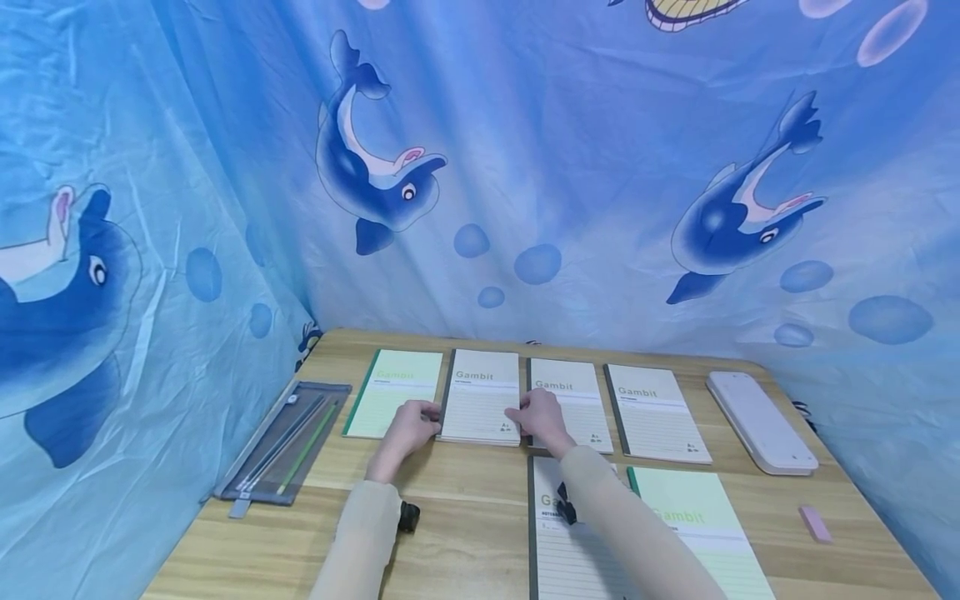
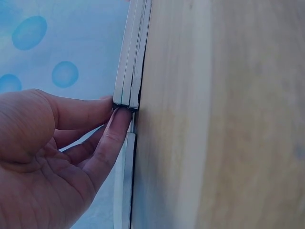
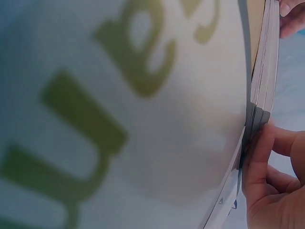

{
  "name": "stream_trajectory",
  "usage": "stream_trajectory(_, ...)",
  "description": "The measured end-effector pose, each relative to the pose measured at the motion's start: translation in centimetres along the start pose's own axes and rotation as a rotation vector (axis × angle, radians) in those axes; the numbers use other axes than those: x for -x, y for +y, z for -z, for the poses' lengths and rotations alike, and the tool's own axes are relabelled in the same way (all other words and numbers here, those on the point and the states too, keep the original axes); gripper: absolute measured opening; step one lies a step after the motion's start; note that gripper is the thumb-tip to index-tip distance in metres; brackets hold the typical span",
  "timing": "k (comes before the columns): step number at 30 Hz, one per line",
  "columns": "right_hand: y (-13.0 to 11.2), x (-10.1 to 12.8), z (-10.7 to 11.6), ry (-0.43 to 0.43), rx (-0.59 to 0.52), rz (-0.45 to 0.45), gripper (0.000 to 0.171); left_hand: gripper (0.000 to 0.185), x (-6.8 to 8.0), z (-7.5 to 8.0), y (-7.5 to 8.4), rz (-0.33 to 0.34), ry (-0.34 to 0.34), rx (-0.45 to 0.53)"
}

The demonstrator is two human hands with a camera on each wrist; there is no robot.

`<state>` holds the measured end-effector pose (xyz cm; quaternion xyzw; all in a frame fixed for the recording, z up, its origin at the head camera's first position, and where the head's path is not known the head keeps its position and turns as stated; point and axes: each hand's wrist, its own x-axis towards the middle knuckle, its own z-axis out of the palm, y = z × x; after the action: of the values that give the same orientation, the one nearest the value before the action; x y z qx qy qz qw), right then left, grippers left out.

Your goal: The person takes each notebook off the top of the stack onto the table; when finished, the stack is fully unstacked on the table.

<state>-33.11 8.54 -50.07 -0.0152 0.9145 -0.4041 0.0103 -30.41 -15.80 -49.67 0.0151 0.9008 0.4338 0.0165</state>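
A stack of white Gambit notebooks (image 1: 480, 408) lies near the table's back edge, between my hands. My left hand (image 1: 409, 423) touches its dark spine, thumb and fingertips at the near left corner; the left wrist view shows the layered edges of the stack (image 2: 128, 62) above that hand (image 2: 71, 148). At the opposite side my right hand (image 1: 543, 414) has its thumb against the stack's right edge and its other fingers over the neighbouring white notebook (image 1: 581, 421). In the right wrist view the right-hand fingers (image 3: 259, 167) meet the stack's corner.
A pale green notebook (image 1: 397, 392) lies left, another white one (image 1: 660, 417) right. Nearer lie a white notebook (image 1: 558, 550) and a green one (image 1: 723, 533), partly under my right sleeve. A mesh pencil pouch (image 1: 300, 442), white case (image 1: 757, 425) and pink eraser (image 1: 814, 524) flank them.
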Motion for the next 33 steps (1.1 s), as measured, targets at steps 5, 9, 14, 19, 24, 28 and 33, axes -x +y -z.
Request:
stream_trajectory(5,0.2,-0.1,-0.2,0.01,-0.023,-0.012,0.02,0.033,0.0,-0.1,-0.2,0.006,-0.009,0.005)
stream_trajectory(9,0.4,-0.1,0.0,0.021,-0.058,-0.024,0.02,0.033,0.0,-0.1,-0.2,0.002,-0.01,0.01)
stream_trajectory(14,0.3,0.3,0.5,0.011,-0.06,-0.044,0.024,0.034,0.0,0.0,0.0,-0.001,-0.022,0.008)
stream_trajectory(19,0.1,0.5,1.1,0.002,-0.045,-0.073,0.028,0.035,0.0,0.1,-0.1,-0.006,-0.02,0.007)
stream_trajectory(24,0.2,0.9,1.8,-0.029,-0.11,-0.093,0.022,0.039,0.1,0.1,-0.1,-0.006,-0.022,0.015)
stream_trajectory(28,0.5,1.2,2.2,-0.04,-0.15,-0.072,0.021,0.04,0.2,0.1,0.0,-0.007,-0.022,0.021)
stream_trajectory(33,0.8,1.8,2.6,-0.037,-0.204,-0.079,0.017,0.039,0.1,0.1,-0.1,-0.004,-0.015,0.018)
